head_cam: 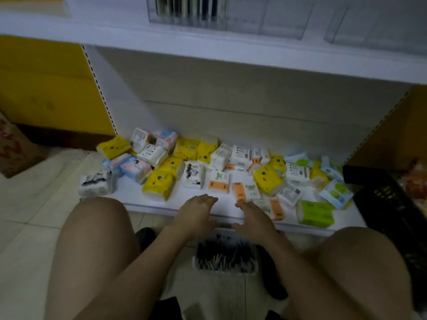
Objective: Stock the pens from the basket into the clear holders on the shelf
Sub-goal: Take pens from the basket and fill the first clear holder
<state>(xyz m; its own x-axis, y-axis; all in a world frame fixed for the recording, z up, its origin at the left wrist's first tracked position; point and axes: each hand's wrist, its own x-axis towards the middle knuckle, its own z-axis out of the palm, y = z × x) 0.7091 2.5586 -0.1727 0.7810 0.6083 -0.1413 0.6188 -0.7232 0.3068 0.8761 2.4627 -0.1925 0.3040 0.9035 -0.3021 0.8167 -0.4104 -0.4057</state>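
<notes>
Our left hand (pixel 196 213) and right hand (pixel 253 218) hover flat and empty over the basket (pixel 227 271), so a sloppy grab could scatter pens (pixel 221 250) on the floor (pixel 41 204).

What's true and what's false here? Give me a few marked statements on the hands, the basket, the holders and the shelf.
1. Both hands hold pens. False: the left hand and the right hand are open and hold nothing.
2. The basket of pens sits on the floor between the person's knees. True.
3. Every clear holder is empty. False: the leftmost holder has dark pens in it.
4. Tissue packs lie scattered on the bottom shelf. True.
5. A black crate stands left of the shelf. False: the black crate is on the right.
</notes>
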